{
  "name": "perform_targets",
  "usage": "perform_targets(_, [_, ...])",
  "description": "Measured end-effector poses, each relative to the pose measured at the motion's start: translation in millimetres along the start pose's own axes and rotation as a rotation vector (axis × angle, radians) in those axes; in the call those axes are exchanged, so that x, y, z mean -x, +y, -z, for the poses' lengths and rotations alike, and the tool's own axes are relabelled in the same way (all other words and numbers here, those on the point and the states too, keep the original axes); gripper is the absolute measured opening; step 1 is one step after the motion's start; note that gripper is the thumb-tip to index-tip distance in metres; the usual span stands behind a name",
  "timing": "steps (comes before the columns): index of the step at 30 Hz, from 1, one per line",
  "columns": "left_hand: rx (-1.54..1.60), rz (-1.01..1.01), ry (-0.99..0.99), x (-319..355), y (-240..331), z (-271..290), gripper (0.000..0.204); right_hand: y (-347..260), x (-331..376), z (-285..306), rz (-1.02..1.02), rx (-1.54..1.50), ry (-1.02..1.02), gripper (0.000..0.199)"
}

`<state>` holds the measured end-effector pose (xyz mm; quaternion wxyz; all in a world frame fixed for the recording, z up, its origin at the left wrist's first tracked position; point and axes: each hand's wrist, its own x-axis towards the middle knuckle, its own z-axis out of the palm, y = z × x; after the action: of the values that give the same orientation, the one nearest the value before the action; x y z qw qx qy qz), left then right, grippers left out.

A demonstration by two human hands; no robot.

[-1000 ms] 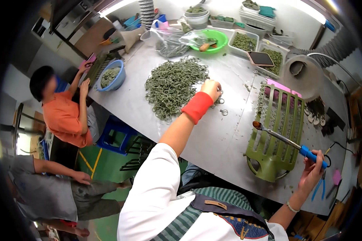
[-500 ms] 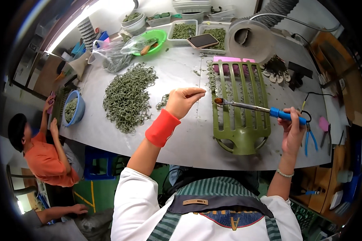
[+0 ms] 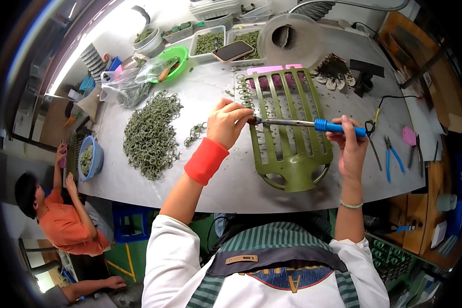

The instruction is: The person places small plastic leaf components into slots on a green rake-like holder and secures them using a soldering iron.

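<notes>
My right hand [image 3: 351, 149] is closed around the blue handle of a soldering iron [image 3: 321, 124]. The iron points left across a green plastic slotted frame [image 3: 292, 173], which has small rings along its bars. At the frame's left edge my left hand [image 3: 225, 123] is pinched, its fingertips close to the iron's tip; whatever they hold is hidden. A red band circles my left wrist. Left of that hand lie a small cluster of green rings [image 3: 195, 133] and a large pile of green rings [image 3: 151, 134].
Behind the frame are a pink block [image 3: 272, 69], gloves [image 3: 336, 72] and a wide duct mouth [image 3: 290, 41]. A phone [image 3: 232, 51] rests on tubs of green parts. Blue-handled pliers [image 3: 388, 159] lie at right. A co-worker in orange [image 3: 69, 220] sits at left beside a blue bowl [image 3: 98, 159].
The iron and my right hand have moved left, bringing the tip to my left fingertips. My left hand now reaches the frame's left edge. The whole view has shifted somewhat.
</notes>
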<state>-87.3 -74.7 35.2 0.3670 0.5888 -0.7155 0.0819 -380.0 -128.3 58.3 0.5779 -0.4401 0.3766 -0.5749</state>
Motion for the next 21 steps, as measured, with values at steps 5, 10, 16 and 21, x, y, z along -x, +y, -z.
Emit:
perform_targets(5, [-0.045, -0.028, -0.014, 0.3, -0.5, -2.8, 0.01, -1.5, -1.5, -1.9, -0.015, 0.008, -0.018, 0.024])
perform_targets(10, [0.042, 0.004, 0.044, 3.8, -6.1, 0.5, 0.015, -19.2, 3.4, 10.4, 0.034, 0.067, 0.027, 0.023])
perform_targets(16, [-0.302, 0.537, -0.241, 67.2, -56.4, 50.7, 0.051, -21.2, 12.3, 5.2, -0.002, 0.052, 0.026, 0.021])
perform_targets(21, [-0.252, 0.385, -0.249, 85.4, -69.9, 35.6, 0.04, -22.9, 14.0, 13.0, -0.009, 0.024, 0.026, 0.021])
